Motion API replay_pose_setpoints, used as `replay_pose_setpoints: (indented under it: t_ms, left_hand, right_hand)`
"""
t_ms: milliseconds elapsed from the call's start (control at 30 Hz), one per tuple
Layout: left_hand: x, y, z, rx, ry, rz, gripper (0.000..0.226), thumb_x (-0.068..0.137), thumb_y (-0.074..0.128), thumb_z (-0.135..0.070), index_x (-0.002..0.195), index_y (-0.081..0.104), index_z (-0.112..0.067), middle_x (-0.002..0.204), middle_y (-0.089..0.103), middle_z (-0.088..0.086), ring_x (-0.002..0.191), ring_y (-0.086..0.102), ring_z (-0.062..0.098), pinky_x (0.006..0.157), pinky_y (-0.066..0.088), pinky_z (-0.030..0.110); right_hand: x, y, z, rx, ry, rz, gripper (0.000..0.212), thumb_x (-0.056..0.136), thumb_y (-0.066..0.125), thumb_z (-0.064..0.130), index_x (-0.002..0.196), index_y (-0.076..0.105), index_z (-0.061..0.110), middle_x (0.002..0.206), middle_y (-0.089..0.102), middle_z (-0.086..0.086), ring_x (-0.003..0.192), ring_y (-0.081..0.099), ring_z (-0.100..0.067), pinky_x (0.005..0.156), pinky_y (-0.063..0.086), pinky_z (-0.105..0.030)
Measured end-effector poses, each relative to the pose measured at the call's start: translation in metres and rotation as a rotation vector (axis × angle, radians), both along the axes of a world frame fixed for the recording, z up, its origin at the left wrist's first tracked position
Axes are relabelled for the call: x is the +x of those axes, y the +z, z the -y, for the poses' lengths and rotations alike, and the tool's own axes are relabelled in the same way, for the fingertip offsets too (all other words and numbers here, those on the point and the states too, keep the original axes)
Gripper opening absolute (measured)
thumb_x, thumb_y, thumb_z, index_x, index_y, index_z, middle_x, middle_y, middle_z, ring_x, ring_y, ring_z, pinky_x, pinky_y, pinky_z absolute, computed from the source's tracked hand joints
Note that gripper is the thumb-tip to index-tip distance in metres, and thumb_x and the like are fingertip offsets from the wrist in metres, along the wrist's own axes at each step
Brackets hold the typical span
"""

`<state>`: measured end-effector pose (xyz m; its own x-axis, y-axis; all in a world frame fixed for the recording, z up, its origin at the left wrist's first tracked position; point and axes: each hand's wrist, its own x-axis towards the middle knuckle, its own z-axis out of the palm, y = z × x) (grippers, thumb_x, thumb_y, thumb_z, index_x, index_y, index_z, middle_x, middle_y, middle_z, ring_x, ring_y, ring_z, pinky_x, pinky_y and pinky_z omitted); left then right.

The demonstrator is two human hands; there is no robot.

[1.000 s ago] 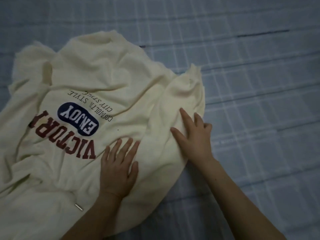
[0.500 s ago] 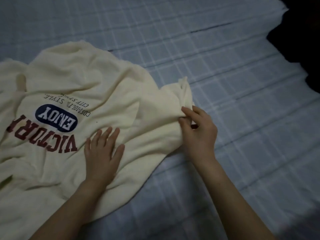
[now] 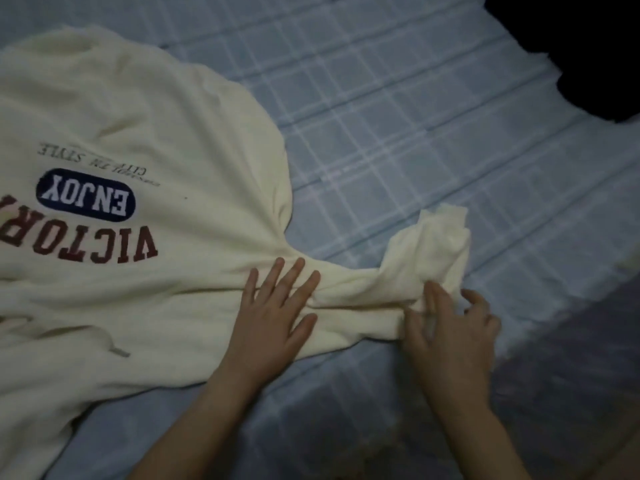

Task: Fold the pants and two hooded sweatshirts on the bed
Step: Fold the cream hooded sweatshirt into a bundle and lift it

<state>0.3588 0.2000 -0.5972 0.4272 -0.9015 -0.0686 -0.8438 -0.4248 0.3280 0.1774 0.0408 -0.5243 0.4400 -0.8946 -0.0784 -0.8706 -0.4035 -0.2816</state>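
Note:
A cream hooded sweatshirt [image 3: 145,109] lies front up across the left of the bed, its red and blue lettering upside down to me. One sleeve [image 3: 422,258] stretches out to the right, with its cuff bunched up. My left hand [image 3: 277,313] rests flat with fingers spread on the cloth where the sleeve meets the body. My right hand [image 3: 450,327] lies on the sleeve near the cuff, fingers curled into the cloth; it is blurred.
The bed has a pale blue checked sheet [image 3: 398,109], bare to the right of the sweatshirt. A dark garment [image 3: 588,53] lies at the top right corner. A grey drawstring tip [image 3: 119,351] shows near the hood at the lower left.
My right hand has drawn the sleeve out to the right, away from the body of the sweatshirt. My left hand has shifted right to the base of the sleeve.

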Motion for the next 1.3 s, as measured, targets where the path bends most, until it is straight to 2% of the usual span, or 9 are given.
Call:
replay_pose_setpoints:
  t_ms: [133,267,433,633,733,867,1000,1100,1300]
  left_hand:
    - [0.005,0.009,-0.015,-0.088,0.061,-0.001,0.053,0.097,0.039,-0.041,0.149,0.039,-0.028,0.157,0.035,-0.004,0.148,0.024,0.02,0.12,0.013,0.049]
    - [0.028,0.007,-0.038,-0.022,0.298,0.077,0.056,0.099,0.033,-0.045,0.152,0.034,-0.029,0.16,0.029,-0.002,0.149,0.021,0.023,0.121,0.005,0.049]
    - [0.029,-0.006,-0.043,0.097,0.28,0.087,0.057,0.1,0.03,-0.044,0.153,0.033,-0.024,0.16,0.03,0.006,0.149,0.024,0.025,0.121,0.01,0.052]
    - [0.019,0.018,-0.095,-0.001,0.352,0.063,0.055,0.098,0.038,-0.04,0.15,0.039,-0.021,0.159,0.032,0.0,0.148,0.024,0.021,0.122,0.01,0.048]
    - [0.011,0.025,-0.151,0.01,0.419,0.105,0.053,0.095,0.043,-0.041,0.141,0.053,-0.016,0.15,0.047,0.003,0.143,0.036,0.024,0.12,0.016,0.051]
    - [0.015,0.019,-0.178,0.005,0.387,0.13,0.045,0.097,0.047,-0.037,0.127,0.066,-0.01,0.135,0.061,0.009,0.129,0.054,0.031,0.111,0.036,0.045]
    - [0.013,0.018,-0.169,-0.19,0.423,0.218,0.031,0.096,0.054,-0.025,0.103,0.076,-0.004,0.113,0.073,0.011,0.106,0.069,0.032,0.1,0.05,0.047]
    - [-0.011,0.024,-0.184,-0.301,0.462,0.242,0.032,0.103,0.051,-0.024,0.102,0.076,-0.005,0.111,0.074,0.008,0.104,0.071,0.025,0.098,0.052,0.041]
    - [-0.061,0.013,-0.198,-0.139,0.396,0.223,0.028,0.093,0.054,-0.022,0.099,0.077,-0.006,0.11,0.074,0.011,0.1,0.072,0.028,0.092,0.055,0.045]
  right_hand:
    - [0.046,0.018,-0.007,-0.176,0.493,0.306,0.03,0.091,0.055,0.015,0.113,0.069,-0.001,0.112,0.064,-0.023,0.103,0.058,-0.041,0.093,0.047,-0.049]
    - [0.111,0.006,0.004,-0.023,0.811,0.103,0.051,0.098,0.039,0.039,0.135,0.06,0.013,0.13,0.062,-0.013,0.124,0.054,-0.037,0.109,0.038,-0.051]
    - [0.115,-0.056,-0.007,0.04,0.95,-0.205,0.064,0.104,0.025,0.052,0.16,0.009,0.025,0.163,0.026,-0.008,0.15,0.022,-0.03,0.122,0.011,-0.045]
    - [0.111,-0.042,-0.032,-0.07,0.879,0.056,0.052,0.099,0.046,0.03,0.146,0.049,0.008,0.148,0.047,-0.024,0.14,0.041,-0.043,0.118,0.026,-0.057]
    - [0.116,-0.032,-0.081,-0.001,1.16,0.249,0.047,0.095,0.047,0.029,0.13,0.064,0.004,0.132,0.063,-0.02,0.128,0.055,-0.039,0.109,0.041,-0.056]
    - [0.133,-0.046,-0.121,0.2,1.334,-0.009,0.052,0.103,0.046,0.038,0.151,0.042,0.018,0.158,0.039,-0.005,0.149,0.03,-0.024,0.124,0.012,-0.043]
    - [0.133,-0.05,-0.122,0.127,1.207,0.278,0.023,0.086,0.077,0.008,0.109,0.076,0.003,0.113,0.074,-0.014,0.111,0.069,-0.034,0.103,0.046,-0.057]
    - [0.108,-0.044,-0.12,-0.007,1.271,0.476,0.022,0.099,0.057,0.012,0.104,0.077,0.003,0.101,0.077,-0.012,0.09,0.075,-0.026,0.092,0.056,-0.045]
    - [0.055,-0.053,-0.125,-0.042,1.419,0.351,0.055,0.108,0.024,0.017,0.105,0.077,0.002,0.113,0.074,-0.013,0.104,0.071,-0.032,0.105,0.043,-0.033]
